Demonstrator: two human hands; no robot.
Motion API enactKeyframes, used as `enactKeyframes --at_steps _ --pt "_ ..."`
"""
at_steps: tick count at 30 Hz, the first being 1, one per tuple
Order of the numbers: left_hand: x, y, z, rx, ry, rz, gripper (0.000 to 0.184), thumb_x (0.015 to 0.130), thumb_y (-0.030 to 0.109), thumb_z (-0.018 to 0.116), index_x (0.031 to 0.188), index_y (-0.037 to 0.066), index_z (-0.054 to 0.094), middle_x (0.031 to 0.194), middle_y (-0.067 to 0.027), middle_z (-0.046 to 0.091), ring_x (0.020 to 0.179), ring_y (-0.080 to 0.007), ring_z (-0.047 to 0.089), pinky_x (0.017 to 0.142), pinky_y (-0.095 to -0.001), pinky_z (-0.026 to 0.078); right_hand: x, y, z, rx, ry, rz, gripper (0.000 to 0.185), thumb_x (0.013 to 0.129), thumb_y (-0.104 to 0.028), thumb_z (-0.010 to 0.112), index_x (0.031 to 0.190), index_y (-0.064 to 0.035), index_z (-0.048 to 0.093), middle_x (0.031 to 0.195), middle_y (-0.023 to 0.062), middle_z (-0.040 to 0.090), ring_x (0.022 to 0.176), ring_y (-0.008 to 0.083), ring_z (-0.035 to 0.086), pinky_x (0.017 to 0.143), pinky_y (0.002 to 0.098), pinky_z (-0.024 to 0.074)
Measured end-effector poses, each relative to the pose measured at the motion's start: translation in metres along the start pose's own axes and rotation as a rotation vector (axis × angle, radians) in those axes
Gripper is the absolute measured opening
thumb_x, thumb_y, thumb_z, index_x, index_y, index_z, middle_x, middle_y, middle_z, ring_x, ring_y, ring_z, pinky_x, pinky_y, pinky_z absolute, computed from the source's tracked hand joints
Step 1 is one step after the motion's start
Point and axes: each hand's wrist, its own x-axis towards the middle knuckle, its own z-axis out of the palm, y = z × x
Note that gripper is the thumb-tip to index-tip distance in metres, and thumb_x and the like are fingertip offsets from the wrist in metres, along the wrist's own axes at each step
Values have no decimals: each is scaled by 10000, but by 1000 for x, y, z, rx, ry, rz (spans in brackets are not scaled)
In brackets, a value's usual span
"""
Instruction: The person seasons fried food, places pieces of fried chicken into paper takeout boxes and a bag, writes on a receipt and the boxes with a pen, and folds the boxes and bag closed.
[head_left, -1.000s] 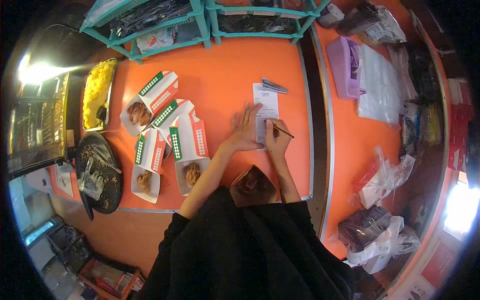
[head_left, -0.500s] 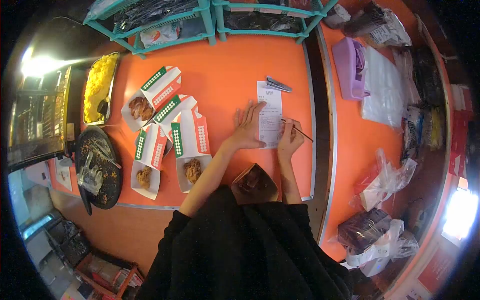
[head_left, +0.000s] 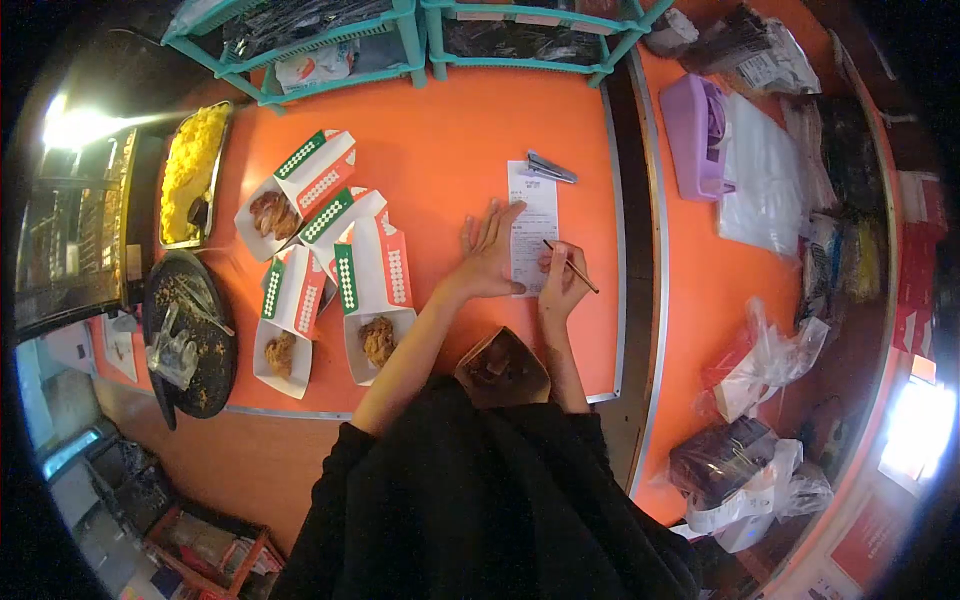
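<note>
A printed paper receipt (head_left: 534, 225) lies on the orange table, and a stapler (head_left: 551, 167) rests across its top end. My left hand (head_left: 487, 260) is flat with fingers spread, its fingertips and thumb on the receipt's left edge. In my right hand (head_left: 562, 280) a thin pen (head_left: 582, 273) is gripped, its tip over the lower right part of the receipt. Just below my hands, close to my body, stands an open brown box (head_left: 504, 368) with dark contents I cannot make out. Left of my forearm is an open carton (head_left: 379, 366) holding a fried chicken piece (head_left: 378, 341).
More open chicken cartons (head_left: 283, 370) stand at the left, beside a black round tray (head_left: 212, 375) with tongs and a plastic bag. Behind it is a metal tray of yellow food (head_left: 192, 165). Teal racks (head_left: 340, 75) line the back; a purple tape dispenser (head_left: 690, 140) sits at right.
My right hand with the pen has moved slightly left across the receipt, and the pen's tilt has changed. My left hand stays on the paper. The whole view has shifted a little.
</note>
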Motion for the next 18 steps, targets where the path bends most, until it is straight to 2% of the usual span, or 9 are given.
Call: enactKeyframes --at_steps 4,6,7,10,12,13,15,16,18 --pt "0 -4 3 -30 17 18 1253 505 294 860 1489 130 102 1532 -121 184 1470 -328 -13 1124 -592 -36 -1 6 -3 -167 -61 32 210 963 -160 556 905 33 617 723 49 602 648 94 549 583 236 442" --pt "0 -4 4 -17 24 22 1249 505 293 856 1488 128 103 1532 -123 185 1469 -330 -13 1124 -594 -32 1 11 -1 -347 -196 -196 207 948 -155 563 864 26 622 717 81 605 648 134 572 595 283 470" --pt "0 -4 4 -1 29 27 1245 506 292 852 1487 127 104 1531 -125 186 1469 -333 -13 1123 -596 -28 0 12 -3 -347 -201 -197 207 948 -155 563 864 26 622 717 81 605 648 134 572 595 283 470" --pt "1 -2 2 -15 17 6 1234 509 297 844 1485 124 110 1529 -129 188 1468 -343 -10 1121 -601 -25 -2 3 1 -489 -155 -265 179 932 -128 564 852 17 632 722 105 604 643 175 590 597 309 476" --pt "0 -3 1 -15 25 19 1220 518 302 837 1485 123 114 1527 -132 190 1467 -347 -8 1123 -601 -23 -3 2 4 -356 -77 -129 155 921 -109 561 860 15 630 741 123 608 668 212 604 608 332 479" --pt "-1 -3 2 -15 31 34 1207 528 307 830 1484 123 117 1525 -135 191 1466 -352 -7 1124 -601 -22 -3 2 4 -357 -78 -128 155 921 -109 561 860 15 630 741 123 608 668 212 604 608 332 479" --pt "2 -7 8 6 50 29 1195 538 313 824 1484 123 119 1525 -136 193 1466 -352 -7 1124 -600 -23 -3 -7 6 -568 -234 -327 170 929 -120 550 863 18 625 754 131 610 693 228 611 625 333 486" --pt "3 -9 10 30 70 25 1183 548 318 818 1484 123 122 1524 -138 194 1466 -353 -8 1125 -599 -24 -4 -8 5 -568 -234 -327 170 929 -120 550 863 18 625 754 131 610 693 228 611 625 333 486" --pt "1 -2 3 13 55 25 1175 556 324 812 1484 122 121 1524 -140 195 1465 -355 -8 1125 -598 -27 -5 -10 4 -562 -94 -256 190 943 -139 536 876 19 617 768 133 616 713 227 615 633 334 487"
